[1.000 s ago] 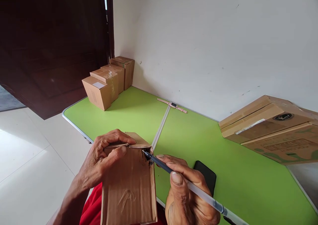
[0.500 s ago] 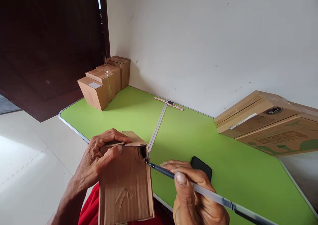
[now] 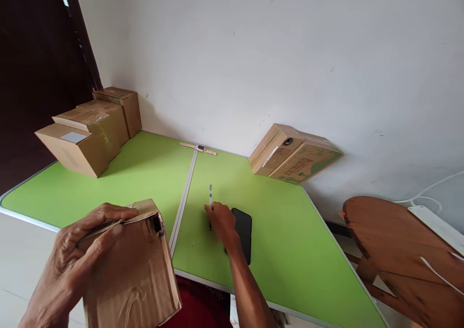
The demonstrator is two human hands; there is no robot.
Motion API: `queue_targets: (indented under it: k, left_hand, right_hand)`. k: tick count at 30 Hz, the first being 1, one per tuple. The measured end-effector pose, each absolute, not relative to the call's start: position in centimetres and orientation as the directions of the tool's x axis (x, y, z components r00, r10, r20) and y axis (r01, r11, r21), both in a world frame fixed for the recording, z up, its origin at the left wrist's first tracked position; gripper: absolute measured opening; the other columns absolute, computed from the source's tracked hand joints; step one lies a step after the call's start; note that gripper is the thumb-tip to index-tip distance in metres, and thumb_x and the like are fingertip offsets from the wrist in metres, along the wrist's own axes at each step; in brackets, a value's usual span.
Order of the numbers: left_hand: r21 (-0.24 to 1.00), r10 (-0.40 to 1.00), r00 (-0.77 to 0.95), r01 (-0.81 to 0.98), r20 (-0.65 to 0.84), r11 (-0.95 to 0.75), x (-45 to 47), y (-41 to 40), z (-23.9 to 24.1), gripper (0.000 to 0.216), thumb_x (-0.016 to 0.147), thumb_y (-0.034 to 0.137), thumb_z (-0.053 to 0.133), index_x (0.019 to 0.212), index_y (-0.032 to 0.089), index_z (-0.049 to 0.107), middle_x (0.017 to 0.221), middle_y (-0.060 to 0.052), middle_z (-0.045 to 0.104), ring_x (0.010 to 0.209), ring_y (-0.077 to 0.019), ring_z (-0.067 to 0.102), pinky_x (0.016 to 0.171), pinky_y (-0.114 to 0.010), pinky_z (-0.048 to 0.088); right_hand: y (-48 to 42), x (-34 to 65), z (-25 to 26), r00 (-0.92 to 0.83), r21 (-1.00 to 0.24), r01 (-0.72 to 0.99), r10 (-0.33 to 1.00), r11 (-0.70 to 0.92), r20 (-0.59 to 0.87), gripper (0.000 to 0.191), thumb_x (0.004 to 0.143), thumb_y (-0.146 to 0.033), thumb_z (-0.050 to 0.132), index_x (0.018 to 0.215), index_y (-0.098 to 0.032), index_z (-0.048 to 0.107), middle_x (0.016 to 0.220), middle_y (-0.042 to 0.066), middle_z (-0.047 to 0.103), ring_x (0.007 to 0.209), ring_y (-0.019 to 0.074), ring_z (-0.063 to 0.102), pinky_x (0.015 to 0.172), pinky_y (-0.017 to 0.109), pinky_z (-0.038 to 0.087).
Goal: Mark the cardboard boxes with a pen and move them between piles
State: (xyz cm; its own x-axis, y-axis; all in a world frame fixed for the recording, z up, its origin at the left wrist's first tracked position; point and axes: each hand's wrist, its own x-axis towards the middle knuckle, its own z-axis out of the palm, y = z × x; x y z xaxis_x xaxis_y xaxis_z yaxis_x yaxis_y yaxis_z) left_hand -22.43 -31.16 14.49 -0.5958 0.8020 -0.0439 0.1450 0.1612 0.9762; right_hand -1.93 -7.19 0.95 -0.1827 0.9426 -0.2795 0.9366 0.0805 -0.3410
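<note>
My left hand [image 3: 78, 250] grips the top edge of a worn brown cardboard box [image 3: 134, 279], holding it tilted over the near edge of the green table [image 3: 145, 173]. One top corner of the box is torn and dark. My right hand [image 3: 222, 224] reaches out over the table with its fingers closed on a thin pen [image 3: 210, 195], which lies on or just above the surface and points toward the wall. A black phone [image 3: 243, 234] lies flat just right of that hand, partly under the wrist.
Three sealed brown boxes [image 3: 87, 130] are stacked in a row at the far left corner. A pink wristwatch [image 3: 198, 148] lies by the wall. A printed carton [image 3: 293, 154] leans at the far right edge. A wooden chair [image 3: 395, 250] stands beyond the table's right side.
My right hand pulled the pen away from the box's torn corner and carried it forward to the table beside the phone. The view swung right; the left hand kept its grip.
</note>
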Motion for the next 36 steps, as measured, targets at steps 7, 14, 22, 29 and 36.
queue_targets:
  k: [7, 14, 22, 29, 36]
  left_hand:
    - [0.976, 0.804, -0.595, 0.171, -0.010, 0.139, -22.2, -30.8, 14.9, 0.043, 0.086, 0.066, 0.078, 0.110, 0.032, 0.085, 0.130, -0.002, 0.083, 0.122, -0.0351, 0.076, 0.088, -0.027, 0.066]
    - [0.961, 0.803, -0.592, 0.254, 0.061, 0.114, -22.3, -30.8, 14.6, 0.030, 0.093, 0.064, 0.071, 0.105, 0.040, 0.085, 0.126, 0.008, 0.085, 0.119, -0.0291, 0.078, 0.092, -0.020, 0.061]
    - [0.960, 0.821, -0.566, 0.264, 0.076, 0.093, -22.8, -30.9, 14.1, 0.032, 0.094, 0.064, 0.072, 0.103, 0.037, 0.085, 0.123, 0.007, 0.085, 0.119, -0.0253, 0.077, 0.094, -0.016, 0.055]
    - [0.972, 0.813, -0.578, 0.223, 0.067, 0.078, -22.8, -30.7, 14.3, 0.035, 0.092, 0.066, 0.074, 0.101, 0.035, 0.088, 0.122, 0.004, 0.084, 0.119, -0.0285, 0.075, 0.091, -0.021, 0.054]
    - [0.975, 0.825, -0.562, 0.211, 0.065, 0.067, -22.8, -30.6, 14.1, 0.036, 0.095, 0.064, 0.072, 0.105, 0.033, 0.088, 0.121, 0.001, 0.084, 0.118, -0.0306, 0.073, 0.100, -0.026, 0.050]
  right_hand:
    - [-9.5, -1.4, 0.9, -0.140, -0.286, 0.957, 0.946, 0.053, -0.292, 0.034, 0.111, -0.046, 0.060, 0.124, -0.016, 0.071, 0.116, 0.011, 0.077, 0.109, 0.0266, 0.075, 0.096, 0.045, 0.060]
    - [-13.8, 4.7, 1.4, 0.144, -0.213, 0.960, 0.972, -0.183, -0.186, 0.061, 0.103, -0.049, 0.067, 0.136, 0.002, 0.059, 0.141, 0.036, 0.059, 0.142, 0.0521, 0.051, 0.098, 0.055, 0.054]
    - [-12.7, 6.5, -1.1, 0.160, -0.502, 0.816, 0.946, -0.287, -0.281, 0.070, 0.082, -0.053, 0.078, 0.129, -0.004, 0.062, 0.128, 0.032, 0.071, 0.125, 0.0496, 0.068, 0.093, 0.053, 0.056]
    - [-14.5, 7.2, -1.2, -0.036, -0.888, 0.364, 0.949, -0.281, -0.314, 0.058, 0.079, -0.064, 0.070, 0.114, -0.018, 0.069, 0.112, 0.016, 0.083, 0.112, 0.0383, 0.079, 0.088, 0.046, 0.064]
    - [-19.7, 7.1, 4.2, -0.233, -0.708, -0.564, 0.905, -0.425, -0.357, 0.046, 0.076, -0.031, 0.099, 0.117, -0.027, 0.081, 0.126, 0.009, 0.084, 0.103, 0.0300, 0.083, 0.078, 0.041, 0.068]
